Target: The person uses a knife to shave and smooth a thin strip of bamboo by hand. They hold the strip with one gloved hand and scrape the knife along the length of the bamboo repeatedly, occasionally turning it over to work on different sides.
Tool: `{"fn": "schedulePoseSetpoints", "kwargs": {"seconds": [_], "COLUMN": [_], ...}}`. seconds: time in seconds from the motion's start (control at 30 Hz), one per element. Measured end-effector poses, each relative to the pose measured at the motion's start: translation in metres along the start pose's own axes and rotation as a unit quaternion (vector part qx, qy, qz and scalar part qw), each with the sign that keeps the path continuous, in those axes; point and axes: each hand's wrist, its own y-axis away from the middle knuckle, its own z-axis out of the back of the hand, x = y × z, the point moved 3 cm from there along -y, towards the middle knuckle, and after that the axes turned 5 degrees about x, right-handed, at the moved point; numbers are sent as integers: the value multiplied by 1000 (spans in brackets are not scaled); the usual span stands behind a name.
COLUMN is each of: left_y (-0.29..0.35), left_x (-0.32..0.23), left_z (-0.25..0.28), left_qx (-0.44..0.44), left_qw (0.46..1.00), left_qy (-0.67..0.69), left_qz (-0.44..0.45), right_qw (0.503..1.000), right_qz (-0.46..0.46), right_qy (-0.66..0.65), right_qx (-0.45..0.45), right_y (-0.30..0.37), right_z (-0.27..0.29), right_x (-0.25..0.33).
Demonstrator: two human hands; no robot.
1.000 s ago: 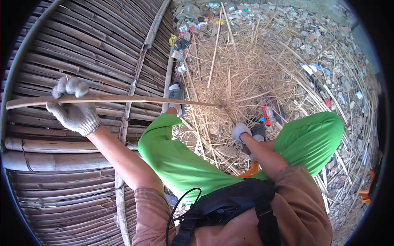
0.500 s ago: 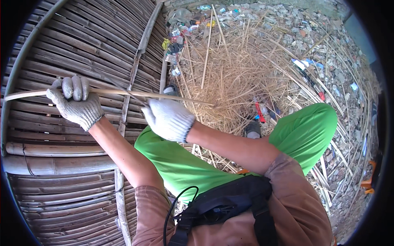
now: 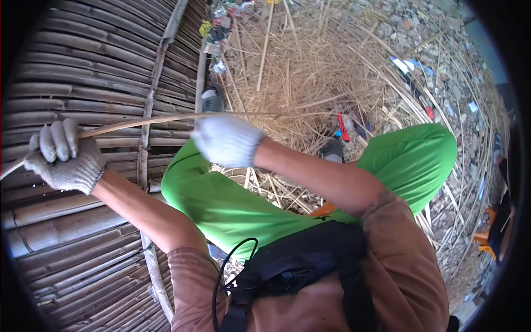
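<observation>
My left hand (image 3: 66,157), in a grey-white knit glove, is closed around a long, thin bamboo strip (image 3: 133,124). One end of the strip sticks out past the hand at the left edge; the rest bows up and reaches right over the straw. My right hand (image 3: 227,141), gloved in white and smeared by motion, is curled at the strip's underside near its middle. A thin dark knife blade showed at this hand half a second ago; now hand and blur hide it. Whether the right hand touches the strip is unclear.
At my left lies a slatted bamboo platform (image 3: 83,108) with thick poles. Pale shavings (image 3: 310,72) cover the ground ahead, among litter and rubble. Green-trousered legs (image 3: 221,205) are bent below my arms. An orange stool (image 3: 487,235) and part of another person are at the far right.
My left hand has moved left and down, taking the strip with it. The right hand has shifted slightly up, blurring, and the blade no longer shows. The view has tilted a little.
</observation>
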Motion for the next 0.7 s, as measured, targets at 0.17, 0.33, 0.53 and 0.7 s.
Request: {"fn": "schedulePoseSetpoints", "kwargs": {"seconds": [0.17,0.33,0.53,0.7], "left_y": [4,36,21,18], "left_x": [-26,-31,-21,-16], "left_z": [24,27,11,-8], "left_qx": [-14,-70,25,18], "left_qw": [1000,995,1000,999], "left_qy": [-5,-63,-2,-23], "left_qz": [13,-27,11,-13], "right_qw": [1000,999,998,998], "right_qz": [4,-28,15,-39], "right_qy": [-20,-10,41,45], "right_qx": [-15,15,-47,-5], "right_y": [12,22,17,22], "right_z": [-20,-41,-22,-15], "right_x": [8,5,26,-2]}}
